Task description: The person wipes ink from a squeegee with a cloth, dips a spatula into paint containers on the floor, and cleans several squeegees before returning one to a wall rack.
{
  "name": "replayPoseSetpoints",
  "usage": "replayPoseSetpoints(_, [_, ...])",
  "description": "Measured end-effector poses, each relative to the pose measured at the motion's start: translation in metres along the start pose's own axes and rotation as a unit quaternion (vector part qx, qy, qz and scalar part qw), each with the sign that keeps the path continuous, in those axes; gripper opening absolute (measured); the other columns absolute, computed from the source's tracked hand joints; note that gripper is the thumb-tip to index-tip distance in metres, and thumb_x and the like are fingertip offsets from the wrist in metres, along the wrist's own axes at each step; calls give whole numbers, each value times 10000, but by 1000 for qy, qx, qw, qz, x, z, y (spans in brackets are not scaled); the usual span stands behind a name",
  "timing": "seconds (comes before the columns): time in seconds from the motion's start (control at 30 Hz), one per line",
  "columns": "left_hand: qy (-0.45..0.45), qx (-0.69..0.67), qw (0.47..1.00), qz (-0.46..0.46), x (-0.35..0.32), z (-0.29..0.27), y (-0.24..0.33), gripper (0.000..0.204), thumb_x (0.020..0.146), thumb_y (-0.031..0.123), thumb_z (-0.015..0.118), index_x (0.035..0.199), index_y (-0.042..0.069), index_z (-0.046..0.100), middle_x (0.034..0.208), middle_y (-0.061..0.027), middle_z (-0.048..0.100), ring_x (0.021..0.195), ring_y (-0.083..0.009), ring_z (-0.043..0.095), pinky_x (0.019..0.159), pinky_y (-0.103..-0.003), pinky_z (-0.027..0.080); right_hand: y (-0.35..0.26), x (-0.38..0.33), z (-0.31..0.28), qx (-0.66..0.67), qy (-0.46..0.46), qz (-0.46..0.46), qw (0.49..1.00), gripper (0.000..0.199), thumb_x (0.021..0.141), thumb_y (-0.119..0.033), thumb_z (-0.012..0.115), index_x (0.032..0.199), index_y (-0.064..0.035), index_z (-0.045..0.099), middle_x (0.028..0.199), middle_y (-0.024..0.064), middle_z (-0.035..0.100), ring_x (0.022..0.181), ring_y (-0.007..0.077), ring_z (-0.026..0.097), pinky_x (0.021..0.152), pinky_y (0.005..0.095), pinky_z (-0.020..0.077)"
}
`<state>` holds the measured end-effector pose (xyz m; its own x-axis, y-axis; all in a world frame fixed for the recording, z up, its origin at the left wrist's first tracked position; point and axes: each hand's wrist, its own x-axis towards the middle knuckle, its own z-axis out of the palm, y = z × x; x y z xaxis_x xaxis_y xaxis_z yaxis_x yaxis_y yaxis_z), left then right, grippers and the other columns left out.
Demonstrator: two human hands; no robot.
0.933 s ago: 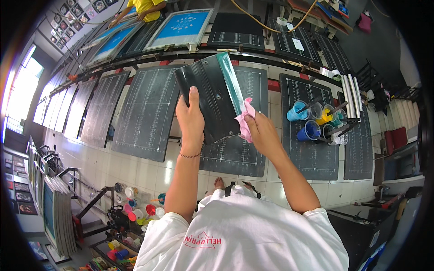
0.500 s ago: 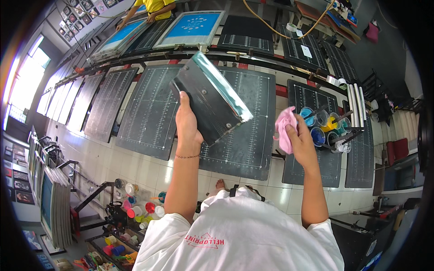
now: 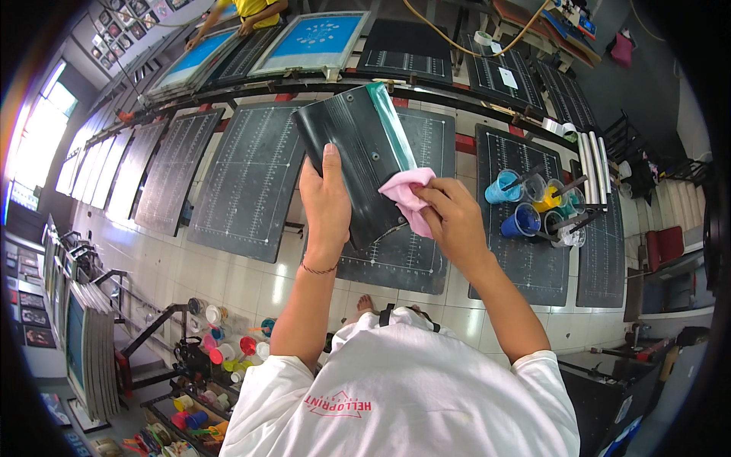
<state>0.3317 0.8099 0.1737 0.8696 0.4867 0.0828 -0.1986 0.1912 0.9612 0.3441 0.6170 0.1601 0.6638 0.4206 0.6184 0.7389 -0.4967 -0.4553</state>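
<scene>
The fisheye rim darkens the outer picture and bends straight edges; a person in yellow (image 3: 255,7) at the top edge is cut off, and the small items on the rack (image 3: 205,365) at lower left are hard to tell apart. The lower part of the black squeegee (image 3: 358,164) is hidden behind both hands. The left hand (image 3: 326,199) is closed around the squeegee's lower left edge, thumb up its face, holding it tilted above the tabletop. The right hand (image 3: 449,217) is pinched on a pink cloth (image 3: 407,198), which is pressed against the squeegee's face just below its teal blade strip (image 3: 392,126). Below run rows of long dark gridded tabletop pallets (image 3: 244,179) over a pale tiled floor (image 3: 251,282). Cups of blue and yellow ink (image 3: 533,206) stand on the pallet to the right, well apart from the hands.
</scene>
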Motion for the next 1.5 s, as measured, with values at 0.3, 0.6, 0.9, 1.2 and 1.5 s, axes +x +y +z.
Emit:
replayPoseSetpoints(0.3, [-10,82,997,-9,-8,8,-13,332,988,276,469,1041,-38,565,865,-42,599,755,-91,522,691,-260,441,12,13,4,-28,36,-17,999,226,719,5,654,942,-30,661,929,125,628,831,307,595,733,374,480])
replayPoseSetpoints(0.6, [-24,133,987,92,-3,7,6,347,977,270,485,1071,-53,571,918,-87,639,799,-123,558,736,-281,455,6,39,13,4,80,6,997,239,748,1,652,982,-46,656,931,120,619,837,304,616,717,363,500])
replayPoseSetpoints(0.9, [-63,152,984,64,-5,6,21,341,978,256,481,1102,-52,560,961,-77,624,823,-112,552,742,-268,456,12,37,14,27,111,3,993,168,772,-30,640,938,-45,652,927,117,611,817,322,603,709,398,483])
replayPoseSetpoints(1.2, [-35,73,992,92,-9,-4,9,328,980,243,485,1095,-57,548,976,-87,618,825,-112,571,719,-256,470,9,56,23,50,98,10,994,170,790,-77,643,947,-12,638,856,146,615,770,319,611,687,379,475])
replayPoseSetpoints(1.5, [-27,113,990,78,-26,4,8,302,965,239,502,1043,-43,576,901,-63,622,775,-106,534,712,-266,438,18,90,10,62,159,30,985,223,804,-110,610,1003,-16,644,875,171,618,783,357,606,712,396,470])
